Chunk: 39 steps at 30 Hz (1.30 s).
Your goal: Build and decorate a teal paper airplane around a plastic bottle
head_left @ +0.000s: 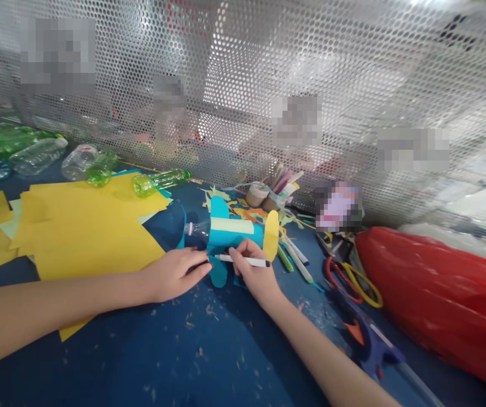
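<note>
A plane made from a plastic bottle wrapped in turquoise paper [226, 232], with a pale strip and a yellow tail fin, lies on the blue table [175, 350]. My right hand [254, 271] is closed around a white marker pen [243, 260], its dark tip pointing left at the turquoise wing. My left hand [175, 274] rests on the table right beside the wing, fingers curled together with what looks like a dark pen cap pinched at their tips.
Yellow paper sheets [86, 226] lie at the left. Empty plastic bottles [158, 182] lie along the perforated metal screen [243, 85]. Scissors with red and yellow handles [353, 280], loose markers, tape rolls and a red plastic bag [438, 294] crowd the right.
</note>
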Tool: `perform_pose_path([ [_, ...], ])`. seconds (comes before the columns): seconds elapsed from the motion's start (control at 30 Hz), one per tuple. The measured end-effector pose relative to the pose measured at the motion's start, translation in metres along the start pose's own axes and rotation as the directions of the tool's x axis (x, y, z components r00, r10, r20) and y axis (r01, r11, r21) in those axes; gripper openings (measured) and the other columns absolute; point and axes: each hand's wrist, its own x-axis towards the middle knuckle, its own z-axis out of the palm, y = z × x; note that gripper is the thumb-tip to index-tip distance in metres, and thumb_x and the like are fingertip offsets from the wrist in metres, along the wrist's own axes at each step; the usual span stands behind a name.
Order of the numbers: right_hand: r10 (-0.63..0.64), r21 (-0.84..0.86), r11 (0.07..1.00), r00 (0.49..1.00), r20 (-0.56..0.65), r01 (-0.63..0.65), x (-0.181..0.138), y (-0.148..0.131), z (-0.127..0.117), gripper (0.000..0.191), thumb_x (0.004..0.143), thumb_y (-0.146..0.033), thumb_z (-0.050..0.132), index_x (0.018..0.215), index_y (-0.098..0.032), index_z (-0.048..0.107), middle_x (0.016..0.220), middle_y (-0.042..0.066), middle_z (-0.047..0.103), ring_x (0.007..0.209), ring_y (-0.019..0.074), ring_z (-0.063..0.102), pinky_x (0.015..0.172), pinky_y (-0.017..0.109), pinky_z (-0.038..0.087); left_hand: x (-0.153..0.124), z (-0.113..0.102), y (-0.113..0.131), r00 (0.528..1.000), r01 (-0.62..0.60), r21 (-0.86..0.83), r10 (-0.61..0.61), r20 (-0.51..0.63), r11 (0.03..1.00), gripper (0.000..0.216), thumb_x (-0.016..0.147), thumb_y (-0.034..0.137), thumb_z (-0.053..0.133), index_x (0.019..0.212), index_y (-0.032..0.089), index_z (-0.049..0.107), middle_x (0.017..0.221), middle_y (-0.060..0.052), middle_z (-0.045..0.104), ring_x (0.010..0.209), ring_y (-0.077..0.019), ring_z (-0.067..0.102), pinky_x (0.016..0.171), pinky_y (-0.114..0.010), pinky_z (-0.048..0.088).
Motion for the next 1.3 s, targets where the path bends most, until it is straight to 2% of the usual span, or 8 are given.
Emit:
perform_pose_path([
  [0.17, -0.005, 0.006, 1.000, 1.000, -0.020, 0.005, -0.0007, 0.0012, -0.0010, 0.031, 0.081, -0.042, 0.058, 0.064, -0.024, 0.040, 0.041, -0.009, 0.043, 0.036, 0.0081, 0.032, 0.038, 0.022, 0.026, -0.0002, -0.0007, -0.0006, 1.000, 0.027, -0.031, -0.027, -0.007, 0.999, 0.041, 0.098, 0.041, 0.029, 0.105, 0.020, 0.064, 0.096, -0.008, 0.069, 0.092, -0.0214, 0.063, 0.082, -0.036, 0.050],
  [0.43, -0.025, 0.028, 0.999, 0.999, 0.040, 0.024, 0.0002, 0.0013, 0.0005, 0.029, 0.081, -0.036, 0.059, 0.063, -0.024, 0.040, 0.042, -0.009, 0.045, 0.039, 0.0084, 0.035, 0.042, 0.022, 0.027, 0.0004, -0.0040, 0.0019, 0.999, 0.042, -0.073, -0.040, 0.027, 0.996, 0.040, 0.099, 0.038, 0.027, 0.105, 0.018, 0.061, 0.095, -0.008, 0.067, 0.090, -0.0207, 0.064, 0.079, -0.033, 0.049],
  [0.63, -0.021, -0.002, 1.000, 0.997, 0.078, 0.022, 0.0005, 0.0014, 0.0024, 0.028, 0.080, -0.039, 0.061, 0.065, -0.023, 0.042, 0.043, -0.008, 0.049, 0.040, 0.0094, 0.039, 0.044, 0.023, 0.031, 0.0000, -0.0052, 0.0020, 0.999, 0.041, -0.070, -0.039, 0.027, 0.997, 0.041, 0.099, 0.040, 0.028, 0.104, 0.020, 0.063, 0.094, -0.008, 0.068, 0.091, -0.0206, 0.064, 0.081, -0.033, 0.049],
  [0.83, 0.011, -0.047, 0.999, 0.999, -0.052, -0.013, -0.0006, 0.0027, 0.0003, 0.028, 0.079, -0.036, 0.058, 0.062, -0.024, 0.040, 0.040, -0.009, 0.043, 0.036, 0.0089, 0.033, 0.038, 0.023, 0.027, -0.0001, -0.0040, 0.0018, 0.999, 0.049, -0.065, -0.047, 0.023, 0.997, 0.042, 0.098, 0.040, 0.029, 0.105, 0.020, 0.065, 0.101, -0.008, 0.069, 0.099, -0.0233, 0.062, 0.087, -0.038, 0.048],
  [0.97, 0.002, -0.126, 0.992, 0.985, -0.171, -0.024, -0.0018, 0.0012, -0.0032, 0.027, 0.076, -0.031, 0.056, 0.058, -0.025, 0.038, 0.038, -0.008, 0.040, 0.036, 0.0102, 0.033, 0.036, 0.024, 0.027, -0.0005, -0.0030, 0.0008, 0.999, 0.043, -0.064, -0.043, 0.004, 0.997, 0.043, 0.098, 0.041, 0.029, 0.105, 0.021, 0.066, 0.098, -0.008, 0.069, 0.095, -0.0221, 0.063, 0.084, -0.037, 0.049],
  [1.07, -0.028, -0.162, 0.987, 0.979, -0.203, -0.006, -0.0026, -0.0009, -0.0046, 0.027, 0.075, -0.028, 0.056, 0.057, -0.025, 0.037, 0.038, -0.008, 0.040, 0.037, 0.0109, 0.034, 0.037, 0.025, 0.029, -0.0009, -0.0027, -0.0001, 0.999, 0.049, -0.052, -0.049, 0.009, 0.997, 0.043, 0.098, 0.043, 0.029, 0.106, 0.022, 0.065, 0.098, -0.008, 0.069, 0.093, -0.0212, 0.063, 0.083, -0.036, 0.049],
  [1.17, -0.031, -0.166, 0.986, 0.983, -0.180, 0.001, -0.0039, -0.0029, -0.0038, 0.027, 0.075, -0.028, 0.055, 0.056, -0.025, 0.036, 0.038, -0.008, 0.039, 0.037, 0.0103, 0.033, 0.037, 0.025, 0.028, -0.0009, -0.0029, -0.0002, 0.998, 0.057, -0.054, -0.056, 0.015, 0.997, 0.043, 0.098, 0.043, 0.028, 0.105, 0.022, 0.065, 0.099, -0.008, 0.069, 0.094, -0.0216, 0.063, 0.084, -0.037, 0.049],
  [1.3, -0.029, -0.125, 0.992, 0.996, -0.088, 0.017, -0.0066, -0.0051, -0.0015, 0.027, 0.076, -0.030, 0.056, 0.058, -0.025, 0.036, 0.038, -0.009, 0.036, 0.036, 0.0090, 0.029, 0.037, 0.024, 0.024, -0.0007, -0.0038, 0.0006, 0.998, 0.058, -0.052, -0.057, 0.020, 0.997, 0.043, 0.098, 0.042, 0.028, 0.103, 0.021, 0.066, 0.096, -0.008, 0.069, 0.094, -0.0221, 0.063, 0.084, -0.037, 0.049],
])
